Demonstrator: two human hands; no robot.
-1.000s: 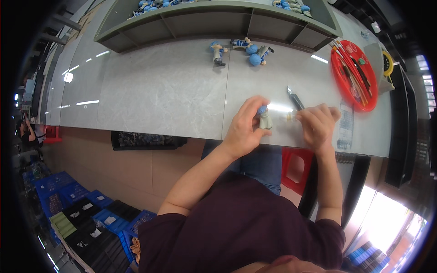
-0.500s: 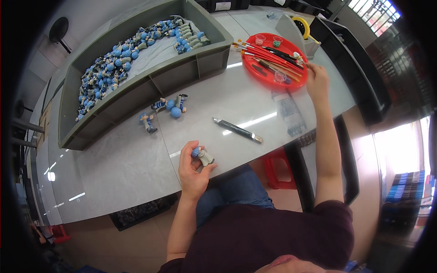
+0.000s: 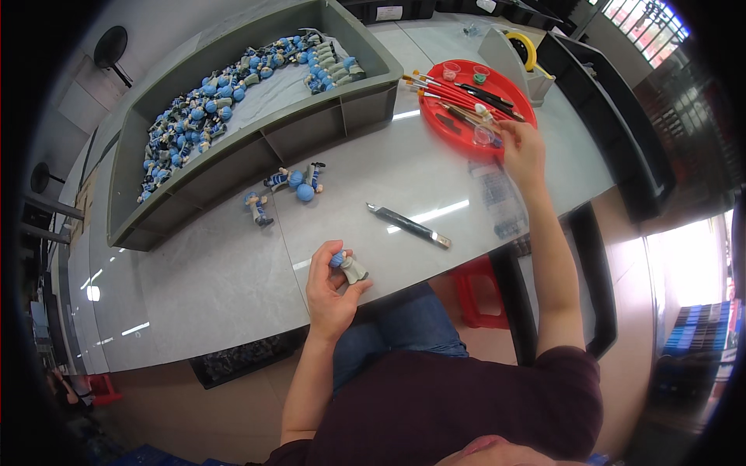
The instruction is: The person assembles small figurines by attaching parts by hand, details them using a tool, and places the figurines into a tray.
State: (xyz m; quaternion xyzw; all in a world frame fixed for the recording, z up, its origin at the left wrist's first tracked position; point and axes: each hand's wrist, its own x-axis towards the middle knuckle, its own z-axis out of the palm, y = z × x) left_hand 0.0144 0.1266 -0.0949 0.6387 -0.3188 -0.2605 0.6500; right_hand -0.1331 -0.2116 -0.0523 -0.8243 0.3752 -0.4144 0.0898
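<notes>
My left hand [image 3: 332, 299] is closed round a small figurine [image 3: 353, 269] with blue hair and a pale grey cape, just above the table's near edge. Over the near right rim of a red round tray [image 3: 437, 128], the fingers of my right hand [image 3: 522, 151] are pinched on a small white-tipped tool [image 3: 482, 112], its kind too small to make out. Several paintbrushes [image 3: 447, 87] and small clear cups [image 3: 482, 135] lie in that tray. A craft knife [image 3: 409, 226] rests on the table between my hands.
A large grey-green crate [image 3: 256, 159] at the far left holds many blue-haired figurines [image 3: 194, 116]. Loose figurines [image 3: 305, 182] lie in front of it. Behind the tray stands a tape dispenser [image 3: 505, 54] with yellow tape, beside a long black bin [image 3: 602, 109].
My right hand has moved left over the tray, and the white-tipped tool has come along with it. My left hand keeps its hold on the figurine. The whole view has shifted slightly.
</notes>
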